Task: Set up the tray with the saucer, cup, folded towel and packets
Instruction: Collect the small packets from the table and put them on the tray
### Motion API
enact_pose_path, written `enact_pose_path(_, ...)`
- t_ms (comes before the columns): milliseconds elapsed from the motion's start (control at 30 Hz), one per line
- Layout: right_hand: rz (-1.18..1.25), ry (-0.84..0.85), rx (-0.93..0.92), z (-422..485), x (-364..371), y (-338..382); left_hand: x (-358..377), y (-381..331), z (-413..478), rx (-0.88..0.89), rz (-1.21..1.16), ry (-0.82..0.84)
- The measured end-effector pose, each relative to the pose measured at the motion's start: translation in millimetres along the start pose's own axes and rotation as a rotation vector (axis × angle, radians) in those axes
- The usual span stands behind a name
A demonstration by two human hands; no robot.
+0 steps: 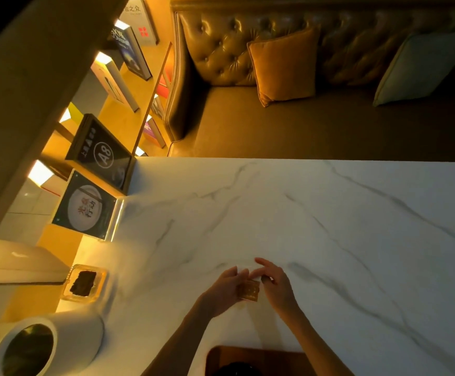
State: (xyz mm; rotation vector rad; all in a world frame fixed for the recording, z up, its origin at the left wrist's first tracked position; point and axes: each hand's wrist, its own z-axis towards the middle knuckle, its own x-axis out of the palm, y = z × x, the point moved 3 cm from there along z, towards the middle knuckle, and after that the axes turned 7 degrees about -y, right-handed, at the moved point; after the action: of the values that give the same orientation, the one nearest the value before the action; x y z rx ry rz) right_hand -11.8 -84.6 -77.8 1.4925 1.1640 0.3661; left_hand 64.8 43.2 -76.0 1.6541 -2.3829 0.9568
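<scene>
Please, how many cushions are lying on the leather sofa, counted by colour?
Orange square fabric cushion: 1
Pale square fabric cushion: 1
Total: 2

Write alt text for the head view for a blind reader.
The left hand and right hand together hold a small gold packet over a white marble table. A wooden tray lies at the near edge.

The only camera rides on the person's head, tilted steeply down and forward across the marble table (315,218), close above the left hand (225,290) and right hand (277,287), the sofa (315,126) beyond.
</scene>
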Motion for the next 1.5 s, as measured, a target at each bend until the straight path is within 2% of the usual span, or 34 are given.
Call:
enact_pose_path(100,0.137,0.071,0.117,5.9,-5.9,-4.4,-1.4,-5.7,-0.9,0.041,-0.019,0.009)
enact_pose_path(167,0.181,0.108,0.173,8.6,-7.5,-3.6,-2.4,-8.7,2.1,0.074,0.066,-0.011)
enact_pose_path(233,0.125,0.138,0.17,10.9,-5.8,-2.6,-2.7,-11.0,6.0,0.113,0.271,-0.055)
enact_pose_path(300,0.03,0.127,0.135,12.9,-2.7,-4.0,-1.2,-13.9,10.8,0.164,0.615,-0.121)
enact_pose_path(367,-0.027,0.096,0.108,13.9,0.2,-6.2,3.0,-17.9,16.0,0.27,0.934,-0.18)
enact_pose_path(400,-0.036,0.08,0.101,14.1,1.2,-7.1,5.8,-19.5,17.7,0.342,1.02,-0.202)
enact_pose_path(533,-0.024,-0.021,0.124,17.2,2.7,-15.9,1.5,-20.4,20.1,0.556,1.131,-0.368)
enact_pose_path(667,0.007,-0.055,0.163,15.9,10.9,-30.3,-5.5,-11.2,22.8,0.743,1.265,-0.451)
enact_pose_path(800,0.016,-0.042,0.187,14.2,21.0,-35.4,-8.8,2.8,22.8,0.849,1.273,-0.517)
enact_pose_path(1000,0.025,0.018,0.18,13.7,21.9,-37.4,-12.1,11.7,27.8,0.754,1.187,-0.534)
enact_pose_path(1167,0.025,-0.015,0.185,16.4,21.3,-41.3,-12.2,9.8,29.1,0.727,1.129,-0.57)
enact_pose_path(1333,0.013,-0.001,0.262,15.3,20.5,-39.7,-16.1,-0.3,27.7,0.611,1.007,-0.551)
enact_pose_path(1433,-0.014,0.082,0.177,6.3,13.2,-30.7,-18.2,-3.0,17.9,0.476,0.835,-0.506)
enact_pose_path(1500,0.006,0.091,0.213,-6.7,6.3,-27.3,-19.8,0.7,3.9,0.413,0.703,-0.489)
